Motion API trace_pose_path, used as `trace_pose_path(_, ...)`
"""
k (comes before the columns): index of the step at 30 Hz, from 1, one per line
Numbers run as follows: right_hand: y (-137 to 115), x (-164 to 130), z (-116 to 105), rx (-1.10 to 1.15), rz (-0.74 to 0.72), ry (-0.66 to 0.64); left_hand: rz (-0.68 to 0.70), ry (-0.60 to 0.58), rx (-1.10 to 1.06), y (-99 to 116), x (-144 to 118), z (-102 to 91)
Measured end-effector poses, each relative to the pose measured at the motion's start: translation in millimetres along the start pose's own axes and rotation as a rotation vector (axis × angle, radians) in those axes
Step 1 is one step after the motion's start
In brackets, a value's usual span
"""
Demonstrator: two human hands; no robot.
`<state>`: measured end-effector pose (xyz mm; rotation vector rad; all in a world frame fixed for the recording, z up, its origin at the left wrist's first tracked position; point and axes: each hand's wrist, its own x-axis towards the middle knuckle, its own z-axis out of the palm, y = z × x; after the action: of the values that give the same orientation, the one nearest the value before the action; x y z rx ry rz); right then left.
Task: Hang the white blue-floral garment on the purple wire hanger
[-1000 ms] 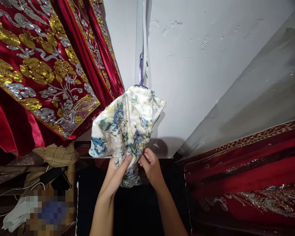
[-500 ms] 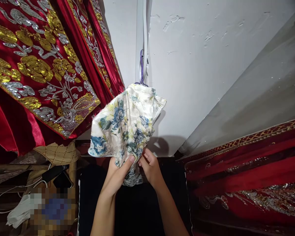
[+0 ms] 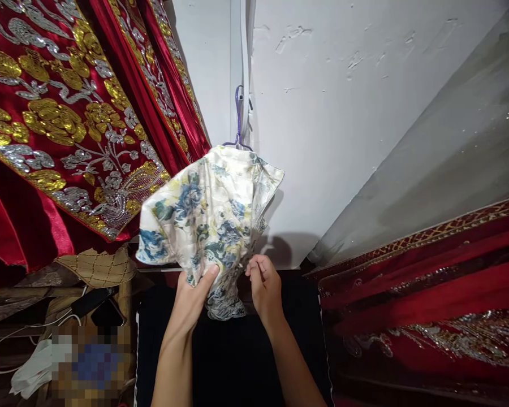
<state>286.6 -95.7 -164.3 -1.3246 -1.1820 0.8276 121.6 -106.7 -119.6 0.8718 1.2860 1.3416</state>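
Floral cloth [image 3: 207,220], pinched by left hand [image 3: 193,297] and right hand [image 3: 265,285], may slip off purple hanger [image 3: 238,121] if tugged.

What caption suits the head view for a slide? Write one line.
Both hands, left hand and right hand, grip a floral garment hanging from a purple hanger.

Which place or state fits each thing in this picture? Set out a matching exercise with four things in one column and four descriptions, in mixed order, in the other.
Things:
1. floral garment
2. purple hanger
3. red embroidered cloth
4. left hand

Descriptions:
A. hooked high on the white wall
B. hangs at the upper left, with gold and silver flowers
C. bunched up, white with blue flowers
D. thumb pressed on the gathered fabric

Pairs: 1-C, 2-A, 3-B, 4-D
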Motion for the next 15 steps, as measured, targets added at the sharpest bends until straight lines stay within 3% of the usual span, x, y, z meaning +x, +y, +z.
trace_pose_path(4, -1, -1, 1, 0.029, 0.008, -0.074, -0.001, -0.001, -0.107, -4, 4, -4.4)
trace_pose_path(8, -3, -2, 9, 0.103, -0.013, -0.175, -0.019, -0.015, -0.069, -1, 0, -0.7)
trace_pose_path(11, -6, -3, 13, 0.128, -0.050, -0.185, 0.020, -0.079, -0.042, 1, -3, 2.5)
trace_pose_path(15, -6, -3, 8, 0.084, -0.041, -0.144, 0.012, -0.030, -0.057, 2, 0, -0.2)
